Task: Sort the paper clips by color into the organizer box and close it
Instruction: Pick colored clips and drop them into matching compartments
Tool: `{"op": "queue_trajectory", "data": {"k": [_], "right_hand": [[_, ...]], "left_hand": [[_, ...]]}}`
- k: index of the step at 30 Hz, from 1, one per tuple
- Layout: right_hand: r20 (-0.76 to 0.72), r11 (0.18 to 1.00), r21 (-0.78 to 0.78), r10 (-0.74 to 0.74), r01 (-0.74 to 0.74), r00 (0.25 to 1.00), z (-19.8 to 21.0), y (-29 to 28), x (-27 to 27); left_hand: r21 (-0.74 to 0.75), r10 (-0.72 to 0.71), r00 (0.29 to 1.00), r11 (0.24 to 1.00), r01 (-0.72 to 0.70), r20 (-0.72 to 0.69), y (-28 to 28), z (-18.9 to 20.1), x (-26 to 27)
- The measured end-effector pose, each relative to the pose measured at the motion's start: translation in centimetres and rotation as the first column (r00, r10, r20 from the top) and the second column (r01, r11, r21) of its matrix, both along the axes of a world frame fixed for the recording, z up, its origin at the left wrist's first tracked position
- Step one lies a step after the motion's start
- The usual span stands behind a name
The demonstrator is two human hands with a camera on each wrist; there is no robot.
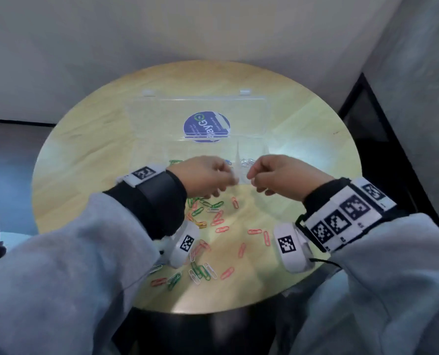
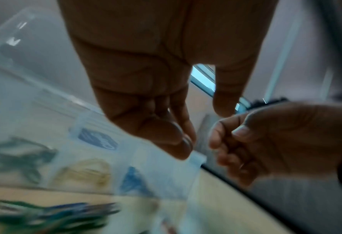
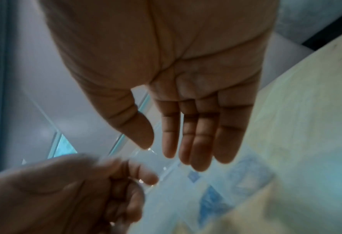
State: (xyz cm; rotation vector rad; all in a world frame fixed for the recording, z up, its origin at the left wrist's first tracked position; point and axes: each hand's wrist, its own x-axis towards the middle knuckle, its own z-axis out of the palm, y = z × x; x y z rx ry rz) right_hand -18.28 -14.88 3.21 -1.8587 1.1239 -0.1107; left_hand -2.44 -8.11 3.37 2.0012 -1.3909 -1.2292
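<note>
The clear organizer box [image 1: 159, 119] lies on the round wooden table [image 1: 85, 160] with its lid flat open behind it. Silver clips [image 1: 248, 162] fill a right compartment; green clips [image 2: 19, 158], yellow clips [image 2: 86, 172] and blue clips [image 2: 133, 182] show blurred in others. My left hand [image 1: 227, 179] hovers over the box front with fingers curled [image 2: 186, 140]; small glints at those fingers [image 3: 140, 180] suggest a thin silver clip. My right hand [image 1: 253, 175] faces it a few centimetres away, thumb against forefinger [image 2: 232, 133], with a glint at the thumb tip [image 3: 149, 148].
Loose red, green and white clips [image 1: 213, 221] lie scattered on the table between my wrists and the near edge. A blue round sticker [image 1: 206, 126] shows through the lid. The table stands in a corner, walls behind and to the right.
</note>
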Motion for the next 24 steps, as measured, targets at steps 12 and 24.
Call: {"op": "queue_trajectory", "data": {"k": [12, 24], "right_hand": [[-0.565, 0.935, -0.042, 0.268, -0.351, 0.780, -2.9, 2.2, -3.1], [-0.520, 0.823, -0.122, 0.424, -0.555, 0.742, -4.9, 2.3, -1.6]], "left_hand": [[0.288, -0.338, 0.719, 0.937, 0.198, 0.607, 2.7, -2.4, -2.3], [0.207, -0.306, 0.752, 0.952, 0.227, 0.584, 2.2, -4.1, -2.4]]}}
